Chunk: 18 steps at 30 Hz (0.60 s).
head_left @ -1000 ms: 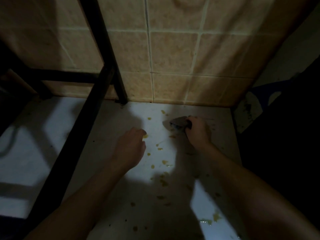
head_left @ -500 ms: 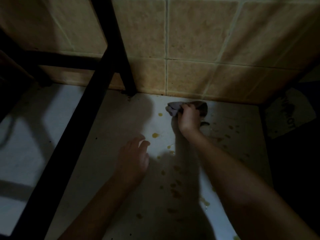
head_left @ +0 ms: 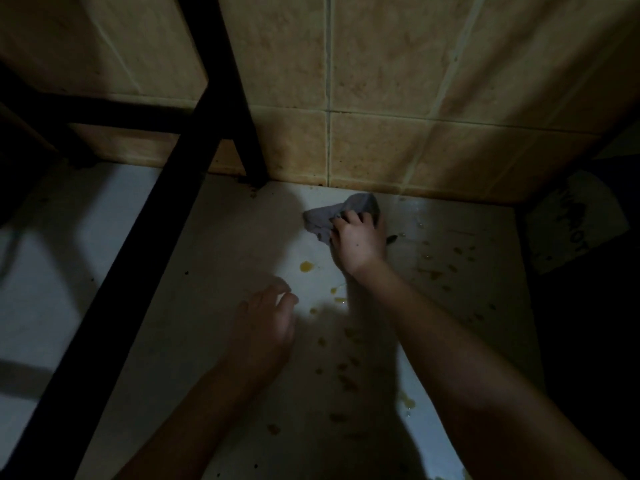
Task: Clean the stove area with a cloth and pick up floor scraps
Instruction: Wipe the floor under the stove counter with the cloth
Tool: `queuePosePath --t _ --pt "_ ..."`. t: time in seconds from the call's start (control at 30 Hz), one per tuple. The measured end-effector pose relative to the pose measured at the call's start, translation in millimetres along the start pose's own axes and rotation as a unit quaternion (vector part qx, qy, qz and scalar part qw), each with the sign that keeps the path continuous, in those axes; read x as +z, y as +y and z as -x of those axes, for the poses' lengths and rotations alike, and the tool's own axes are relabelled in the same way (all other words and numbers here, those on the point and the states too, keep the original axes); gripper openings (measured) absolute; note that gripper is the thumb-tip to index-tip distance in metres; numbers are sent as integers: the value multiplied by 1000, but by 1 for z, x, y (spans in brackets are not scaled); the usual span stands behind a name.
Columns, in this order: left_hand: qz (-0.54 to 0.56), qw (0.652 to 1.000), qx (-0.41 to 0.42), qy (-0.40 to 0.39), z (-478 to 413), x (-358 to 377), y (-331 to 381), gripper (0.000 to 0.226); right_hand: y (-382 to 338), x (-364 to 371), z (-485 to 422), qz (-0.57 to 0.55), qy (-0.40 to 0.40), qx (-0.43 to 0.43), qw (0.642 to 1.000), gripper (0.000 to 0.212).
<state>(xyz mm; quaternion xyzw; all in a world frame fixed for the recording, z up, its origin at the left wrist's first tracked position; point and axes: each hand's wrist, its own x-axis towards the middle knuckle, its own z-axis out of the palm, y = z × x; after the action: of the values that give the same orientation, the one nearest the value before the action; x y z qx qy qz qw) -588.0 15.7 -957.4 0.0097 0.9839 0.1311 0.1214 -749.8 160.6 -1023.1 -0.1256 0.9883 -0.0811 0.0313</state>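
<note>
I've got open white floor btwn the slanting black frame bar on the left and a dark object w/ a white label on the right. Straight ahead the tiled wall shuts the way. The frame's leg stands at its foot, near the cloth my right hand grips, and yellow scraps dot the floor in btwn.

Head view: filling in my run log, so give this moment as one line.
right hand: grips grey cloth near tiled wall | left hand: open, holding nothing | yellow scraps: on floor
</note>
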Motion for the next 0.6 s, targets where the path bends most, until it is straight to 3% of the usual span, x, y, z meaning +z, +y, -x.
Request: queuePosePath --t 0.17,0.6 --pt "-18 999 31 -2 5 -6 -3 40 33 -7 11 -12 15 43 999 26" --pt "-38 996 72 -24 16 -15 9 35 143 -30 75 -14 21 263 964 33"
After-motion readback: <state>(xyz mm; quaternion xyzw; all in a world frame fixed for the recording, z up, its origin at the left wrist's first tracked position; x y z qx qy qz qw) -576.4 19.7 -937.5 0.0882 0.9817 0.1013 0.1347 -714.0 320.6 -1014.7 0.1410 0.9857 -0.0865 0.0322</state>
